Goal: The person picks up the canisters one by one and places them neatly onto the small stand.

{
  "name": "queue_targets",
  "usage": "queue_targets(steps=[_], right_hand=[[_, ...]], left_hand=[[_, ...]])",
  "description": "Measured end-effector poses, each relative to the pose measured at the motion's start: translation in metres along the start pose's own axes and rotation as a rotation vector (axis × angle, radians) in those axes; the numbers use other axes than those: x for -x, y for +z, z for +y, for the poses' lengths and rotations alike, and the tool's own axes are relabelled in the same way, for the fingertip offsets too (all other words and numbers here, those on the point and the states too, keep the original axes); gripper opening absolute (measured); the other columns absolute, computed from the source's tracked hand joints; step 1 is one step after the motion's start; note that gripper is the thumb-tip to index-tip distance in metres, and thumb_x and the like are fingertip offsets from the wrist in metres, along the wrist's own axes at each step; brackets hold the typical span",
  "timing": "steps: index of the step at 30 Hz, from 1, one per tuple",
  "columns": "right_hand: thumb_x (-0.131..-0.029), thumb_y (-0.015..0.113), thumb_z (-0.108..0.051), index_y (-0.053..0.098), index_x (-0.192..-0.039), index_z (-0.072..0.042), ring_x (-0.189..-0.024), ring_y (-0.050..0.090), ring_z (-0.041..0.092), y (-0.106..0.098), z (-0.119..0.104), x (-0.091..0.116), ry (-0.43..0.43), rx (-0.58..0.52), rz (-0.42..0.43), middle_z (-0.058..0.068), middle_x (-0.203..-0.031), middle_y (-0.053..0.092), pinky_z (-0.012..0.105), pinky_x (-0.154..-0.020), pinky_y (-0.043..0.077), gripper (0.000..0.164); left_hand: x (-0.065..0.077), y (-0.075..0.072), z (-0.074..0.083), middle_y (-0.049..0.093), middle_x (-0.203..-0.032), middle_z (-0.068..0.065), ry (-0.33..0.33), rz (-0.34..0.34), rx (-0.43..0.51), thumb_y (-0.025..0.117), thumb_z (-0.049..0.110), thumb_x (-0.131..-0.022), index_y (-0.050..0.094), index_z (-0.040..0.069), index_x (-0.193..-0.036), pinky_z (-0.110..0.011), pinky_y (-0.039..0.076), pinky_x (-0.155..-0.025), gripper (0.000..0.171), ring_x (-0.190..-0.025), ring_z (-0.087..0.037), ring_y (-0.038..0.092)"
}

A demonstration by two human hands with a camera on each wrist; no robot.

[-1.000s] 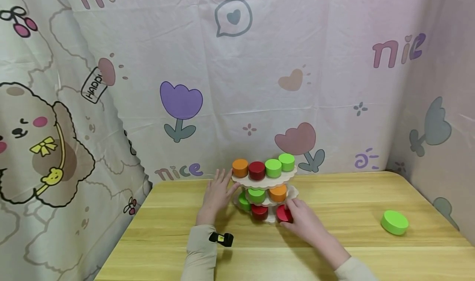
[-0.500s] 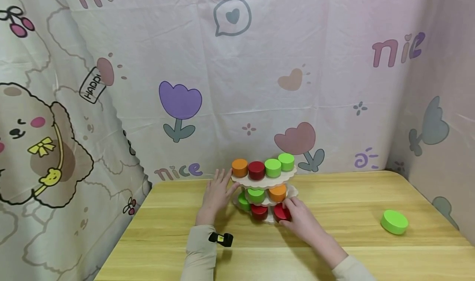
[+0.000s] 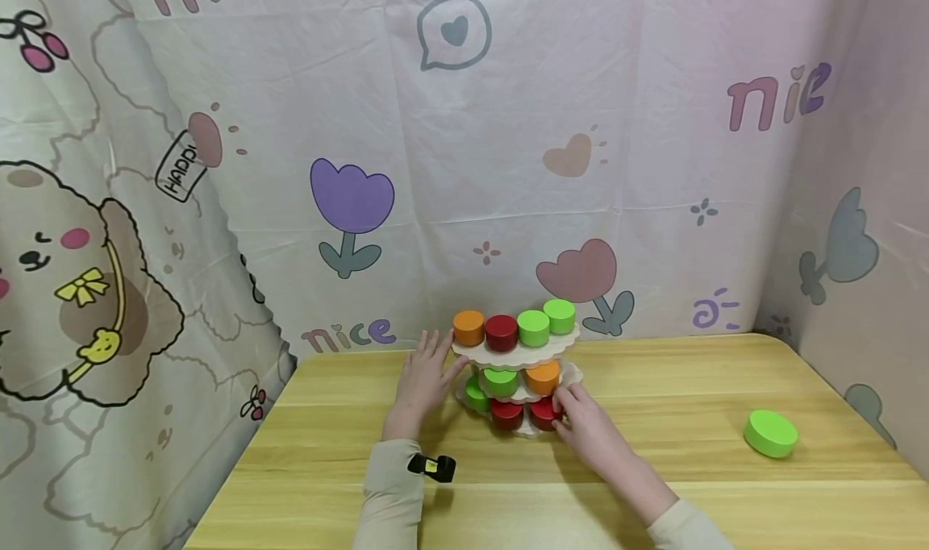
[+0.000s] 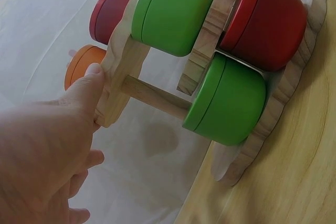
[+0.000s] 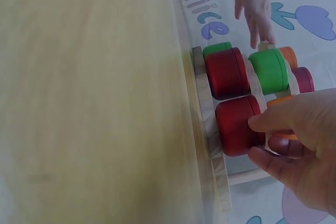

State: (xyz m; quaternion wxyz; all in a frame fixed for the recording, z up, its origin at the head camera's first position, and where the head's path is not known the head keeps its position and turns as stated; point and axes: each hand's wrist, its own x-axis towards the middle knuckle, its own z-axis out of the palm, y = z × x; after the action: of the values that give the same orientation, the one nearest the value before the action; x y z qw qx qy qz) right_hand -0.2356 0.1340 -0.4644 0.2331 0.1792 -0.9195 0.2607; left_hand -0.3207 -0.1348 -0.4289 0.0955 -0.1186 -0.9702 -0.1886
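Observation:
A three-tier wooden stand (image 3: 518,358) with scalloped shelves holds round, lidded boxes in red, green and orange. On its top shelf sit an orange box (image 3: 468,328), a dark red box (image 3: 501,333) and two green ones. My left hand (image 3: 424,381) touches the left rim of that shelf, thumb tip over the edge beside the orange box, fingers extended. Low at the right, my right hand (image 3: 591,429) pinches a red round box (image 5: 233,129) on the bottom shelf with thumb and fingertips. Left of it stands another red box (image 5: 227,74); a green box (image 4: 226,98) sits further left.
A single green round box (image 3: 771,434) lies on the wooden table (image 3: 508,502), far to the right. Behind the table hangs a printed cloth (image 3: 472,171); another cloth wall rises at the left. A black strap device (image 3: 433,467) is on the left sleeve.
My right hand has shifted the red box a little left along the bottom shelf, toward the other red one. My left hand has stayed at the top shelf's rim.

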Motion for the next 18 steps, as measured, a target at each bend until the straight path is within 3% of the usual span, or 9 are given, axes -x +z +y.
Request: queue_targets(steps=[7,18], right_hand=[[-0.070,0.079,0.005,0.053,-0.076,-0.012,-0.077,0.058,0.014,0.0002,-0.0014,-0.0008,-0.003,0.015,0.006,-0.002,-0.077,0.054,0.028,-0.068,0.056,0.032],[-0.072,0.081,-0.003,0.059,-0.080,-0.013,-0.079,0.058,0.013,-0.0049,-0.0035,0.0006,0.013,0.016,-0.049,-0.002,-0.081,0.061,0.030,-0.071,0.057,0.026]], left_hand=[[-0.0007,0.0008,-0.0005,0.021,-0.163,-0.011,-0.005,-0.001,0.000,0.034,0.064,-0.097,0.026,0.023,-0.155,-0.062,0.013,-0.120,0.072,-0.153,-0.031,0.009],[-0.0003,-0.0003,0.0002,0.020,-0.163,-0.011,-0.010,-0.007,0.002,0.034,0.065,-0.097,0.025,0.024,-0.156,-0.061,0.013,-0.120,0.073,-0.153,-0.031,0.008]])
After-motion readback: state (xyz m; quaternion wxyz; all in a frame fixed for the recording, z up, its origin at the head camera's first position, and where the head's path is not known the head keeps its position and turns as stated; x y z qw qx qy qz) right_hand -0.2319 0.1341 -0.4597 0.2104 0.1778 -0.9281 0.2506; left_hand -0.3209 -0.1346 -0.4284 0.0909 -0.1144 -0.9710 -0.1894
